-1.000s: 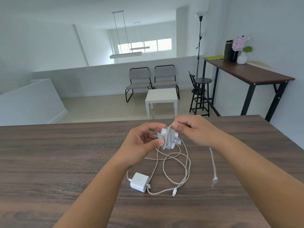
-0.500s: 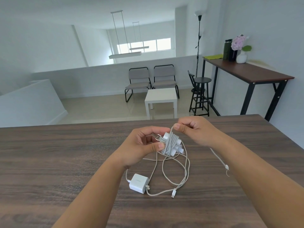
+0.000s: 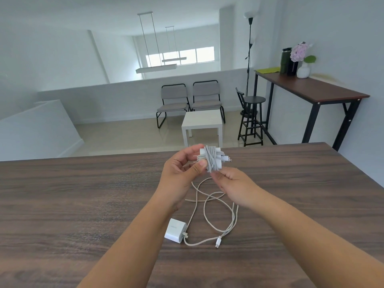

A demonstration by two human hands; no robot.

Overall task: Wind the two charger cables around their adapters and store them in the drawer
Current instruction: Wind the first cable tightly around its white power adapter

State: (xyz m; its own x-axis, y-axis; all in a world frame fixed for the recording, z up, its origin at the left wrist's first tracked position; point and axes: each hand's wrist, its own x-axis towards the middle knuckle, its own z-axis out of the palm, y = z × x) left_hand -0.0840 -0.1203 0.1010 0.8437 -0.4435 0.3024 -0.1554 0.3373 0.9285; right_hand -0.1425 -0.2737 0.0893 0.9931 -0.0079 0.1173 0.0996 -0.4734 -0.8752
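The left hand (image 3: 182, 169) has its grip closed on the first adapter (image 3: 209, 160), thumb on the near side and fingers curled behind, holding it up above the far part of the desk (image 3: 83, 204). This white adapter is already bound in its grey cable (image 3: 211, 163), the turns crossing over one another in a thick bundle; two metal prongs stick out toward the left palm, and a white connector end (image 3: 225, 158) pokes out on the right side of the bundle. The right hand (image 3: 232, 183) sits just below and to the right, its fingertips curled up against the underside of the bundle (whether they pinch a strand of cable or merely touch the wraps, I cannot tell).

Beneath the hands, flat on the desk, lies the second adapter (image 3: 175, 230), a white block with its cable plugged in on the right side. That second cable (image 3: 207, 204) is unwound, a pale cord sprawled in loose overlapping loops between the forearms, its white plug end (image 3: 217, 243) resting near the adapter.

Beyond the desk edge are a small white table (image 3: 202, 121), two grey chairs (image 3: 190, 100), a black stool (image 3: 251, 119) and a tall side table (image 3: 315, 92) carrying a vase of flowers (image 3: 302, 61).
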